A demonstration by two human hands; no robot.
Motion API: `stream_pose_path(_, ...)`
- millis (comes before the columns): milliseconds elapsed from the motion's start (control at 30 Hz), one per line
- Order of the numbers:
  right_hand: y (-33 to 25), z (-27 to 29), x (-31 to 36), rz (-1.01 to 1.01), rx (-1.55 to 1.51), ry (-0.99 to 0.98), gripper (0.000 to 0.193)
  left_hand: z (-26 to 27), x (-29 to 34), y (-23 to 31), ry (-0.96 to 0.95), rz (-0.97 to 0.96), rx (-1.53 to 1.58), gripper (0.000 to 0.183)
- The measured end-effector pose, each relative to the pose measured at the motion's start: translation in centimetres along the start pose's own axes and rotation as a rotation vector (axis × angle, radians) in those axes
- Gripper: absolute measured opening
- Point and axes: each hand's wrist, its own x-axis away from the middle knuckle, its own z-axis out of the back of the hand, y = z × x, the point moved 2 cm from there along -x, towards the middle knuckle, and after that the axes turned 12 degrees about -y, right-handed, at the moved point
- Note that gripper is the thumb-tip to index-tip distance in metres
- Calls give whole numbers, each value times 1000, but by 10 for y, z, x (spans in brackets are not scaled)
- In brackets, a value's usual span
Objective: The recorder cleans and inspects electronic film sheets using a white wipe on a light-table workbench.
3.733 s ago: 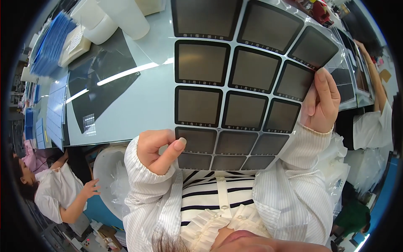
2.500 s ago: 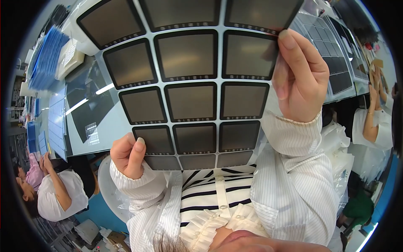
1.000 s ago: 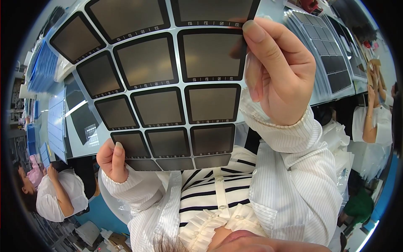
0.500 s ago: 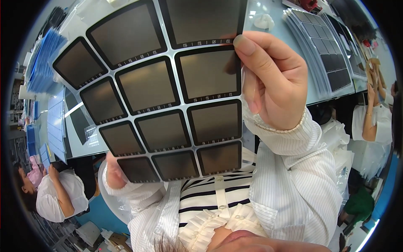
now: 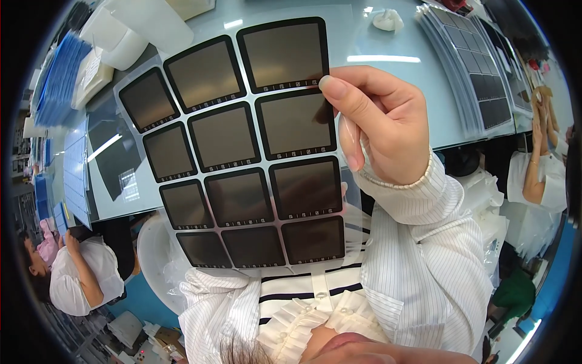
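Note:
I hold up a clear plastic sheet (image 5: 230, 136) with rows of dark, black-bordered rectangles, each with a strip of tiny marks along its lower edge. My right hand (image 5: 385, 124) pinches its right edge between thumb and fingers, near the upper corner. The sheet tilts in front of my chest, its lower edge close to my striped shirt. My left hand is behind the sheet; only a small bit of skin shows past the right edge, and its fingers are hidden.
Similar sheets stand in a stack (image 5: 464, 73) at the right of the glass-topped table (image 5: 388, 130). A crumpled white piece (image 5: 388, 21) lies near the back. White rolls (image 5: 124, 45) and blue sheets (image 5: 60, 85) are at the left. Co-workers sit at far left and far right.
The sheet has moved lower and away from my face, so all its rows show. My right hand has shifted slightly left and down. My left hand has slipped out of sight behind it.

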Motion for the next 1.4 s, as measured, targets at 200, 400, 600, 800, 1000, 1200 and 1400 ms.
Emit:
stream_pose_path(200,8,6,1,-34,-46,11,17,-23,-20,-20,26,133,257,47)
stream_pose_path(400,15,12,1,-56,-35,59,17,-55,-47,-44,64,243,513,54)
stream_pose_path(600,15,16,4,-38,-12,86,17,-72,-56,-54,98,243,694,61)
stream_pose_path(800,19,25,6,-28,35,93,17,-39,-39,-45,40,-2,837,70)
stream_pose_path(1000,26,32,0,-117,23,127,18,-20,-32,-37,-41,-223,980,80)
stream_pose_path(1200,22,59,-4,-217,-119,116,27,-46,-31,1,180,-228,583,68)
stream_pose_path(1400,41,69,-14,-361,-346,278,52,-41,-33,3,95,-1,-118,73)
